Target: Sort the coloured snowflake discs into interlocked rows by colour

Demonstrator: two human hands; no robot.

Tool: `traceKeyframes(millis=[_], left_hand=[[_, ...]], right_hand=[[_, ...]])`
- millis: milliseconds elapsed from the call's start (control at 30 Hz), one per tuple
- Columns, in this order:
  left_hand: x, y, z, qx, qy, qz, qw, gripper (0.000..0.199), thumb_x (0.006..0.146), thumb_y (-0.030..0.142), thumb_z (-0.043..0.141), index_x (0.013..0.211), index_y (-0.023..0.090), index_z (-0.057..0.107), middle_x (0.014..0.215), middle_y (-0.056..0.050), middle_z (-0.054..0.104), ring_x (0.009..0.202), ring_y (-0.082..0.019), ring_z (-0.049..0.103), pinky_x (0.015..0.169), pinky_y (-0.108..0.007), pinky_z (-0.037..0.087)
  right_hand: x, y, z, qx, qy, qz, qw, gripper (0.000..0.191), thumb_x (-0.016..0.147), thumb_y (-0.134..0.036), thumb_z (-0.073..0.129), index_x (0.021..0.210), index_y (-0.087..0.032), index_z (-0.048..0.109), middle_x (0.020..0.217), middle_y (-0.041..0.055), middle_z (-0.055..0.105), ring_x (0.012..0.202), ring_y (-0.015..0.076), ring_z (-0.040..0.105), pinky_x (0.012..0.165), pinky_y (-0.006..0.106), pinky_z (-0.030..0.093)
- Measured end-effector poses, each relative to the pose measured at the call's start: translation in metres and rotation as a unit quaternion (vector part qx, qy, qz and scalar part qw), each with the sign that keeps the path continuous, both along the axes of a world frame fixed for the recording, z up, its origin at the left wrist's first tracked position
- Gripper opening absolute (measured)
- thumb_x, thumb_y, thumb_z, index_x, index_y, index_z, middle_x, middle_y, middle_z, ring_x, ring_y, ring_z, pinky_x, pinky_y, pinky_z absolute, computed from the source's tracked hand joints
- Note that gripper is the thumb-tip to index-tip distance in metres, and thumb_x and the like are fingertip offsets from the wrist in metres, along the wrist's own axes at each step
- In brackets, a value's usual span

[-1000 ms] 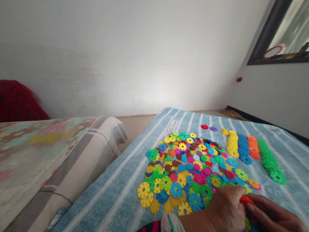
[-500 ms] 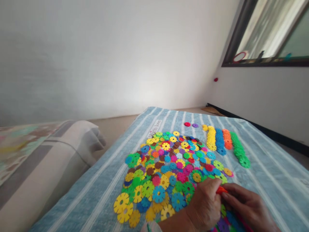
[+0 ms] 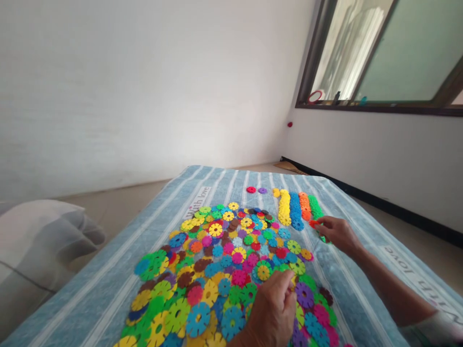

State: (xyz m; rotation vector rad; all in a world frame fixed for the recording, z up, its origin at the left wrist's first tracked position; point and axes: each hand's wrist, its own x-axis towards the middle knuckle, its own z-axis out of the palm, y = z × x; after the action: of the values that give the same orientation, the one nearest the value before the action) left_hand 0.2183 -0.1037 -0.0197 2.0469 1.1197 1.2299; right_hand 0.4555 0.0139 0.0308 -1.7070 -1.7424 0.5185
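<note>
Right hand (image 3: 338, 233) has moved up, centre-right, pinching orange piece (image 3: 313, 223) | left hand (image 3: 273, 306) curled, lower centre, I can't tell contents | piece likely light, stiff; grip rim

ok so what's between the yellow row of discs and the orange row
In the head view, a blue row of discs lies between the yellow row and the orange row.

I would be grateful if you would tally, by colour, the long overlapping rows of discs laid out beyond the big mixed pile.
Yellow row: 1
Blue row: 1
Orange row: 1
Green row, partly hidden by the right hand: 1
Total: 4
</note>
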Motion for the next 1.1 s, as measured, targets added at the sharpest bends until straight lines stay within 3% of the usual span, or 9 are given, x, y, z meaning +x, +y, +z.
traceKeyframes(millis=[167,400,533,633,767,933,1100], left_hand=[[-0.002,0.002,0.0,0.016,0.02,-0.008,1.0,0.036,0.071,0.001,0.045,0.1,0.015,0.061,0.077,-0.005,0.062,0.071,-0.014,0.058,0.062,-0.022,0.048],[-0.003,0.003,-0.001,0.014,0.035,-0.018,0.999,0.035,0.07,0.0,0.044,0.095,0.017,0.062,0.076,-0.004,0.062,0.066,-0.013,0.057,0.059,-0.021,0.047],[-0.005,0.002,0.004,0.018,0.056,-0.024,0.998,0.032,0.07,-0.001,0.045,0.092,0.015,0.062,0.075,-0.005,0.061,0.066,-0.014,0.057,0.06,-0.021,0.047],[-0.005,0.002,0.004,0.026,0.073,-0.023,0.997,0.029,0.069,-0.001,0.045,0.087,0.015,0.06,0.074,-0.004,0.059,0.066,-0.014,0.056,0.061,-0.022,0.046],[0.001,0.006,-0.011,0.043,0.065,-0.006,0.997,0.027,0.065,-0.001,0.045,0.08,0.018,0.057,0.066,0.0,0.053,0.061,-0.013,0.052,0.055,-0.021,0.04],[0.007,0.01,-0.031,0.065,0.039,0.019,0.997,0.029,0.061,-0.001,0.044,0.078,0.019,0.056,0.064,0.001,0.05,0.058,-0.013,0.049,0.052,-0.021,0.035],[0.005,0.009,-0.024,0.054,0.045,0.009,0.997,0.025,0.062,-0.001,0.044,0.074,0.019,0.055,0.065,0.001,0.051,0.059,-0.013,0.049,0.053,-0.021,0.036]], right_hand=[[0.011,0.054,0.001,-0.03,-0.074,-0.02,0.997,0.014,0.072,-0.025,0.058,0.072,-0.015,0.067,0.047,-0.0029,0.056,0.04,0.0105,0.051,0.044,0.021,0.037],[0.007,0.078,-0.006,-0.084,-0.13,-0.003,0.988,0.009,0.07,-0.022,0.062,0.066,-0.015,0.067,0.042,-0.0031,0.054,0.041,0.0094,0.052,0.043,0.019,0.034],[0.009,0.083,-0.01,-0.104,-0.147,0.003,0.984,0.01,0.07,-0.022,0.062,0.064,-0.015,0.066,0.04,-0.0036,0.053,0.039,0.0096,0.051,0.042,0.019,0.035],[0.011,0.086,-0.011,-0.089,-0.165,0.0,0.982,0.009,0.07,-0.022,0.062,0.072,-0.016,0.069,0.046,-0.0029,0.057,0.045,0.011,0.056,0.048,0.02,0.038],[0.014,0.089,-0.012,-0.056,-0.194,-0.018,0.979,0.022,0.069,-0.022,0.063,0.089,-0.016,0.071,0.062,0.0001,0.064,0.059,0.014,0.061,0.058,0.022,0.041],[0.018,0.083,-0.013,-0.023,-0.217,-0.039,0.975,0.022,0.069,-0.025,0.062,0.088,-0.018,0.072,0.077,0.0044,0.068,0.076,0.019,0.062,0.06,0.023,0.038],[0.013,0.059,-0.013,0.006,-0.212,-0.036,0.977,0.02,0.072,-0.027,0.057,0.082,-0.019,0.072,0.07,0.0029,0.065,0.069,0.0173,0.059,0.058,0.024,0.036]])
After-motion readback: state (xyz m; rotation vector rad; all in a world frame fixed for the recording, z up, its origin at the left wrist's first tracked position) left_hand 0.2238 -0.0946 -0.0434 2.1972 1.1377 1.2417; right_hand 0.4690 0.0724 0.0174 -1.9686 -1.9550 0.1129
